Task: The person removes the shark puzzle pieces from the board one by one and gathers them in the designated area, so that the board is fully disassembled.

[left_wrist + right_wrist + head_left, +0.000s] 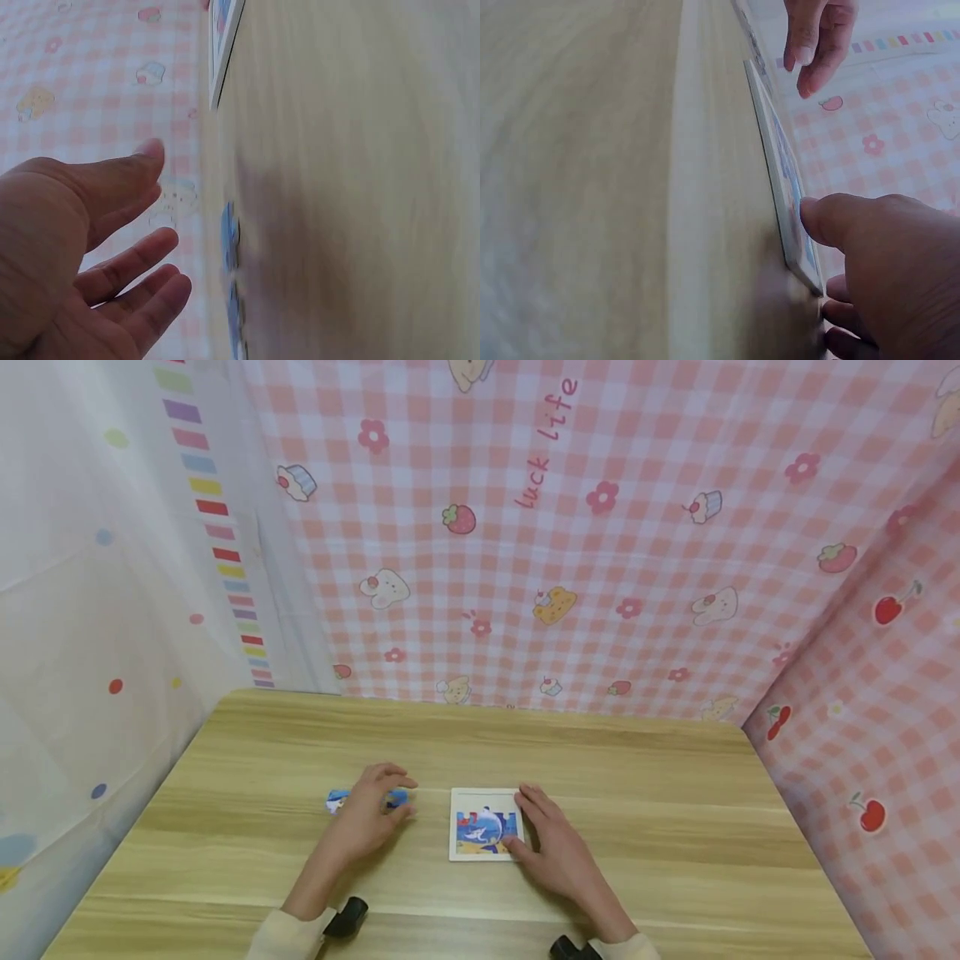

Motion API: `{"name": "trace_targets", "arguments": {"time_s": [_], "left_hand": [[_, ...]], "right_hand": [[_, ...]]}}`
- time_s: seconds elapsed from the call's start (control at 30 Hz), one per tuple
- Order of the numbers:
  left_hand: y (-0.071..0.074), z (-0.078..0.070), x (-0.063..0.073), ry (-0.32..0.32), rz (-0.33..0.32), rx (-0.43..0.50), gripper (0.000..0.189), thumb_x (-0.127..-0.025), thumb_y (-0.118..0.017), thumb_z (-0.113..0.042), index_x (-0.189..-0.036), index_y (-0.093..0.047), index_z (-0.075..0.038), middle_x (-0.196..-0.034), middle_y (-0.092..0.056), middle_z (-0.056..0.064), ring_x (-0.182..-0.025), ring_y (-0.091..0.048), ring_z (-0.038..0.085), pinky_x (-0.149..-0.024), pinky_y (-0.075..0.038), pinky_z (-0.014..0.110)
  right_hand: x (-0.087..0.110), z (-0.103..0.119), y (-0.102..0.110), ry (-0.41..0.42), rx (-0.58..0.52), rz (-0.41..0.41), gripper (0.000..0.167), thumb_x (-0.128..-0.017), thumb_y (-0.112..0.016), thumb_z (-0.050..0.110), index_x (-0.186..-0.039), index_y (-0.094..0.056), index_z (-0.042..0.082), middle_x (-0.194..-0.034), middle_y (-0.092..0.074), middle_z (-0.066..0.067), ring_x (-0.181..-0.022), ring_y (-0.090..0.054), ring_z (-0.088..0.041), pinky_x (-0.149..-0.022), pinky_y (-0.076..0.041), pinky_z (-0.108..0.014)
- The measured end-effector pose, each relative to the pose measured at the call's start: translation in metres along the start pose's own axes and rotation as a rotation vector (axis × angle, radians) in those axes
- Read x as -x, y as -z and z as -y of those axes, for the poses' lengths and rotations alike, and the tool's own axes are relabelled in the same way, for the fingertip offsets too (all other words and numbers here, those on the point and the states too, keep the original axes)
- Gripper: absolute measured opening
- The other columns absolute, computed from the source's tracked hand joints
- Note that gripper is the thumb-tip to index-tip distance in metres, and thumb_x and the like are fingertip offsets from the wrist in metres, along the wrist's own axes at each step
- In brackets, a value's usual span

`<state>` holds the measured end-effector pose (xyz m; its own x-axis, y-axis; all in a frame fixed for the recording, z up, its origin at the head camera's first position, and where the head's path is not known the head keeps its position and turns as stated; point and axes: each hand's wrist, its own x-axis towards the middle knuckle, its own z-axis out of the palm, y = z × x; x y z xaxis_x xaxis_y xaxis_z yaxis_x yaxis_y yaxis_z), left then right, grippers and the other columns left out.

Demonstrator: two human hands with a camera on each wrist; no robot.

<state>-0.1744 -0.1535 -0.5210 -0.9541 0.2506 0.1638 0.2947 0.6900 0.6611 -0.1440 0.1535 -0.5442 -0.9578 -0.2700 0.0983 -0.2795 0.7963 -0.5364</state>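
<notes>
A square jigsaw puzzle board [465, 855] with a white frame lies flat on the table. Its lower part shows a dolphin picture [480, 832]; the upper strip is bare white. My right hand [557, 850] rests along the board's right side, thumb on the picture's edge and fingers by the top right corner. To the left, my left hand [369, 807] is held over loose blue jigsaw pieces [337, 799], its fingers spread and loosely bent. In the left wrist view a gap separates those fingers from the pieces [230, 240], and nothing is between them.
The wooden table [637, 777] carries the board and pieces near its middle. A pink checked cloth [525, 568] hangs behind it and on the right; a white dotted cloth [97, 610] hangs on the left. Black wrist cameras [347, 918] are strapped at both wrists.
</notes>
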Motion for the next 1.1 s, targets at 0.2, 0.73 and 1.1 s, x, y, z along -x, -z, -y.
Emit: {"name": "trace_targets", "arguments": {"time_s": [0.2, 0.73, 1.1], "left_hand": [[-0.011, -0.011, 0.002, 0.011, -0.013, 0.047, 0.029, -0.092, -0.077, -0.018, -0.119, -0.072, -0.008, -0.131, -0.063, 0.011, -0.129, -0.057, 0.035, -0.108, -0.049, 0.054], [-0.040, -0.036, 0.001, 0.011, 0.019, 0.063, 0.027, -0.090, -0.077, -0.018, -0.115, -0.074, -0.011, -0.114, -0.066, 0.003, -0.105, -0.062, 0.020, -0.095, -0.054, 0.046], [-0.053, -0.038, -0.002, 0.001, 0.080, -0.023, 0.027, -0.089, -0.078, -0.021, -0.112, -0.075, -0.009, -0.093, -0.055, -0.001, -0.082, -0.045, 0.012, -0.071, -0.041, 0.026]], "right_hand": [[-0.003, 0.003, 0.000, 0.026, -0.001, -0.013, 0.066, -0.095, -0.072, 0.036, -0.150, -0.051, 0.007, -0.164, -0.039, -0.011, -0.152, -0.035, -0.033, -0.119, -0.036, -0.054], [-0.003, 0.013, -0.005, 0.126, 0.063, 0.052, 0.063, -0.095, -0.071, 0.039, -0.150, -0.052, 0.014, -0.164, -0.040, -0.007, -0.153, -0.035, -0.030, -0.118, -0.039, -0.049], [0.001, 0.015, -0.008, 0.160, 0.099, 0.050, 0.056, -0.100, -0.065, 0.038, -0.149, -0.054, 0.014, -0.165, -0.036, -0.010, -0.154, -0.031, -0.032, -0.115, -0.042, -0.052]]}}
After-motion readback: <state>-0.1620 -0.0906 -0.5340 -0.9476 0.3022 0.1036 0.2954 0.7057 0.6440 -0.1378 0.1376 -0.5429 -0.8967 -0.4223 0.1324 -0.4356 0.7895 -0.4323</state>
